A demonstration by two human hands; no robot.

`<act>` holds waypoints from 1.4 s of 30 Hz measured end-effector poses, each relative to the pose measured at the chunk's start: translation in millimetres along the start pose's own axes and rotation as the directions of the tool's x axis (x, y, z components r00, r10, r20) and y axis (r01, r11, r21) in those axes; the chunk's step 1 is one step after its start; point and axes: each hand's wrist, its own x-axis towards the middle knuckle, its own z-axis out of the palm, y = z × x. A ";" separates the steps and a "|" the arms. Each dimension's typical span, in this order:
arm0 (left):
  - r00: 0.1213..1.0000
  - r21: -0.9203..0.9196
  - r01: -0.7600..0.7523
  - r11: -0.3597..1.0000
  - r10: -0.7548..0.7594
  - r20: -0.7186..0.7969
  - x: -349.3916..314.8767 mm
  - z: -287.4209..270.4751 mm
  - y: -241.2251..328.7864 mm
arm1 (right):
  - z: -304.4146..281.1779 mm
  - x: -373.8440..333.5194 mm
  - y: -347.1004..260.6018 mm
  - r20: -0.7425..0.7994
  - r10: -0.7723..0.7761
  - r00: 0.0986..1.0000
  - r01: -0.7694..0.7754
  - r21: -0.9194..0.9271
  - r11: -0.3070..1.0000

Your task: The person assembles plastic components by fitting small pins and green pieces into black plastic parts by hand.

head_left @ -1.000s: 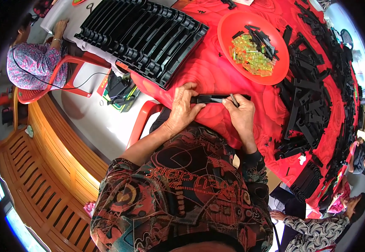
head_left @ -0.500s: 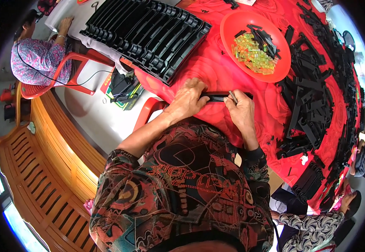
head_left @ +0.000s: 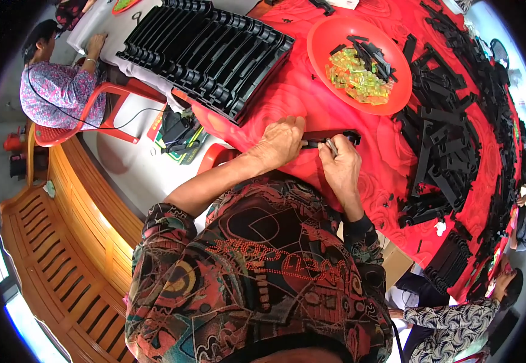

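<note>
My left hand [head_left: 281, 143] is closed on one end of a long, narrow black plastic part [head_left: 351, 135], held low over the red tablecloth. My right hand [head_left: 342, 164] pinches a thin greyish stick-like tool [head_left: 332, 147] against the part's near side. The tool's working tip is hidden by my fingers. Beyond my hands, a red plastic bowl [head_left: 360, 107] holds small yellow-green translucent pieces [head_left: 355, 74] and slim black strips [head_left: 373, 55]. A black ribbed tray [head_left: 205, 54] with parallel slots lies ahead and to the left.
Loose black plastic parts [head_left: 447, 151] are heaped to the right on the red tablecloth [head_left: 384, 160]. One person [head_left: 63, 91] sits on a red chair at far left; another [head_left: 456, 323] is at lower right. A wooden bench [head_left: 63, 254] stands left, a red chair [head_left: 214, 156] beside me.
My right hand has shifted left along the black part, closer to my left hand, with the tool still pinched. More of the part's right end shows. The whole view has shifted slightly.
</note>
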 end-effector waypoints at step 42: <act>0.991 -0.574 0.136 0.807 -0.109 0.081 -1.8 6.5 -8.0 | -11.6 3.1 -28.5 -0.108 -0.096 0.989 0.077 -0.169 0.983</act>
